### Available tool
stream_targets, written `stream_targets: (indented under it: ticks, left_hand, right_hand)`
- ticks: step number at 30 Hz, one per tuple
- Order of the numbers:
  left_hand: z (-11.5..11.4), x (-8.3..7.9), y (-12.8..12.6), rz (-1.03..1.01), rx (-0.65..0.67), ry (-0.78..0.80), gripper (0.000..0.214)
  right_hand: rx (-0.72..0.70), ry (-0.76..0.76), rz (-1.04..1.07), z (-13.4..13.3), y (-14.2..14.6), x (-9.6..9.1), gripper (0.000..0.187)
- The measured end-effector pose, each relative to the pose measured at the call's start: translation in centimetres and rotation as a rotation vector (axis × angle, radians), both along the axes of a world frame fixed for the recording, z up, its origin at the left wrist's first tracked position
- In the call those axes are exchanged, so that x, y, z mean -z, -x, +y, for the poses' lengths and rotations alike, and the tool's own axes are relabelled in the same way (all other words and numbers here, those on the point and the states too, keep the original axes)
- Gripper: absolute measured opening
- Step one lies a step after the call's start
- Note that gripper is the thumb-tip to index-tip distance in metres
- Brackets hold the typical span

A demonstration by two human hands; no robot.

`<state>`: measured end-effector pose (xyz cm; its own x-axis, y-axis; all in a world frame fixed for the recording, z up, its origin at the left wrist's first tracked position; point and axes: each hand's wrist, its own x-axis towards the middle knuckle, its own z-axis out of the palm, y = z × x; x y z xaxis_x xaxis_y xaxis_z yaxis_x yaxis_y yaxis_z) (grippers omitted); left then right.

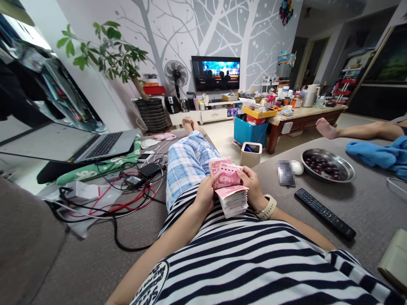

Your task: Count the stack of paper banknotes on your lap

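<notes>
Pink 100-yuan banknotes [229, 178] are fanned out between my two hands above my lap. My left hand [206, 192] grips their left edge, thumb on top. At the upper right edge, my right hand [252, 186] pinches a note between thumb and fingers; a watch with a pale strap [267, 207] is on that wrist. Just below the fanned notes, a thick stack of banknotes [233, 201] shows its layered edges, pink on top. I cannot tell whether it rests on my striped shirt or is held from beneath.
On the sofa to the right are a remote control [324, 213], a metal bowl of dark fruit [329, 166] and a white mouse [297, 167]. Left of my legs lie tangled cables [127, 199] and an open laptop [108, 144]. Another person's bare leg [352, 128] extends in from the right.
</notes>
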<state>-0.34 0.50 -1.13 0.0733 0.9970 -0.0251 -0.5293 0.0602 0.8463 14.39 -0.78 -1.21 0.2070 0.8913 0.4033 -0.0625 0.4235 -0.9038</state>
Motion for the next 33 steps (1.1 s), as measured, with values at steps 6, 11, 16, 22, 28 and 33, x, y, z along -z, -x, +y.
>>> stream_targets:
  ticks: [6, 11, 16, 22, 28, 33]
  left_hand:
    - [0.48, 0.49, 0.05, -0.04, -0.028, -0.003, 0.025]
    - [0.48, 0.41, 0.03, -0.029, -0.051, -0.002, 0.022]
    - [0.48, 0.44, 0.02, -0.004, -0.054, -0.001, 0.017]
    - [0.74, 0.8, 0.12, 0.025, -0.066, -0.017, 0.017]
    - [0.79, 0.68, 0.09, 0.041, -0.042, -0.037, 0.018]
    - [0.6, 0.42, 0.06, 0.032, -0.035, -0.038, 0.017]
  right_hand:
    - [-0.019, 0.002, 0.013, -0.16, -0.03, -0.1, 0.042]
    - [-0.032, -0.021, 0.04, -0.34, -0.02, -0.31, 0.041]
    - [-0.045, -0.02, 0.059, -0.58, 0.02, -0.56, 0.036]
    - [-0.062, -0.02, 0.06, -0.56, 0.01, -0.6, 0.036]
    - [-0.075, -0.025, 0.074, -0.54, 0.04, -0.63, 0.037]
    - [-0.08, -0.048, 0.088, -0.63, 0.08, -0.75, 0.038]
